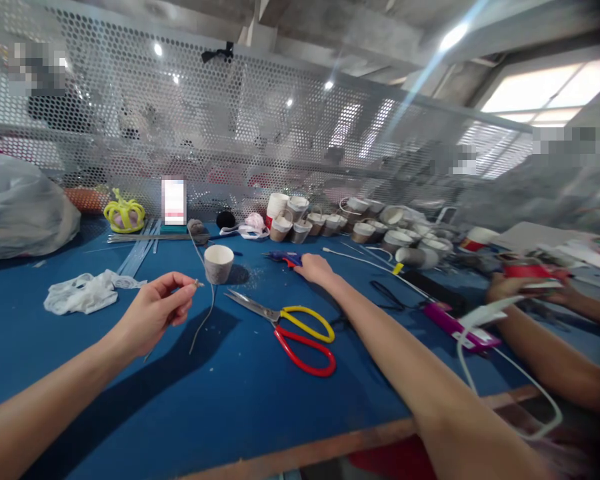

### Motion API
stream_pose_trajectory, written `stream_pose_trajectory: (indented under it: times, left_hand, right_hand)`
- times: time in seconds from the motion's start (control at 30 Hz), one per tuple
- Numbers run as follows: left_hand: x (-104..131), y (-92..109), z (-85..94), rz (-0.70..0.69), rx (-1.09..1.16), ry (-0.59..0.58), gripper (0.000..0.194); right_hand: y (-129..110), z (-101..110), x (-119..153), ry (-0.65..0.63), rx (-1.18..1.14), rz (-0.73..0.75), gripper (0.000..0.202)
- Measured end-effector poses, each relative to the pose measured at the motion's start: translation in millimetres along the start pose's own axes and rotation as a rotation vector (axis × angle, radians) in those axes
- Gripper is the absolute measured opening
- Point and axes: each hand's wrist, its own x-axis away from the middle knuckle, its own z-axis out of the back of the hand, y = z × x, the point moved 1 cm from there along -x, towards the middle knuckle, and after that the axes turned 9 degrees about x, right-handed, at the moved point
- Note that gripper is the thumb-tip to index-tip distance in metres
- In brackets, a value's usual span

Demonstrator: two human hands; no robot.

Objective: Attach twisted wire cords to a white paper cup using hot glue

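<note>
My left hand [157, 308] is closed in a pinch, with a small piece of thin twine [199, 283] at its fingertips; the exact shape of that piece is too small to tell. Just beyond it stands a small pale cup [219, 265], upright on the blue table. A loose grey cord [203, 325] trails down beside the cup. My right hand [316, 269] is wrapped around a blue glue gun [284, 257], whose nozzle points left; its handle is mostly hidden by the fingers. Between my arms lie scissors [275, 316] with one yellow and one red handle, blades toward the cup.
White lace [83, 292], clear glue sticks [139, 250] and a yellow crown-like item [124, 215] lie at left. Several small buckets [313, 221] stand along the mesh screen [260, 133]. A purple power strip [455, 325] with cables and a co-worker's hands [505, 287] are at right.
</note>
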Motion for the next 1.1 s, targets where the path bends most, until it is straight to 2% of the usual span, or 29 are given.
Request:
stream_pose_trajectory:
  times: [0.13, 0.27, 0.37, 0.4, 0.43, 0.5, 0.53, 0.6, 0.7, 0.77, 0.87, 1.1]
  left_hand:
    - [1, 1, -2.1, 0.010, 0.000, 0.001, 0.018]
    - [2, 0, -2.9, 0.020, 0.007, -0.006, 0.018]
    - [4, -1, -3.7, 0.041, 0.035, -0.028, 0.017]
    - [4, -1, -4.4, 0.055, 0.050, -0.033, 0.016]
    - [5, -1, -5.2, 0.071, 0.068, -0.038, 0.016]
    - [7, -1, -7.6, 0.106, 0.104, -0.045, 0.016]
    - [8, 0, -8.9, 0.124, 0.116, -0.049, 0.017]
    - [11, 1, -11.6, 0.147, 0.123, -0.058, 0.017]
    - [13, 0, -14.4, 0.142, 0.087, -0.064, 0.017]
    - [13, -1, -15.1, 0.116, 0.045, -0.050, 0.017]
    - [13, -4, -15.3, 0.054, -0.039, -0.020, 0.018]
    - [15, -4, -14.6, -0.021, -0.169, 0.039, 0.018]
  right_hand:
    - [6, 8, -1, -0.008, -0.007, -0.025, 0.029]
    - [-14, 34, 25, 0.078, -0.069, 0.053, 0.029]
    - [-46, 58, 68, 0.170, -0.222, 0.284, 0.027]
    - [-58, 64, 84, 0.218, -0.439, 0.444, 0.027]
    - [-70, 68, 100, 0.208, -0.660, 0.576, 0.026]
    - [-92, 69, 124, 0.101, -1.044, 0.739, 0.024]
    - [-100, 66, 132, 0.047, -1.198, 0.754, 0.023]
    - [-111, 57, 138, -0.060, -1.449, 0.707, 0.024]
    - [-118, 42, 138, -0.307, -1.716, 0.599, 0.028]
    - [-118, 36, 138, -0.441, -1.811, 0.562, 0.029]
    - [-117, 34, 143, -0.538, -1.874, 0.562, 0.027]
    - [-119, 36, 151, -0.570, -1.894, 0.554, 0.018]
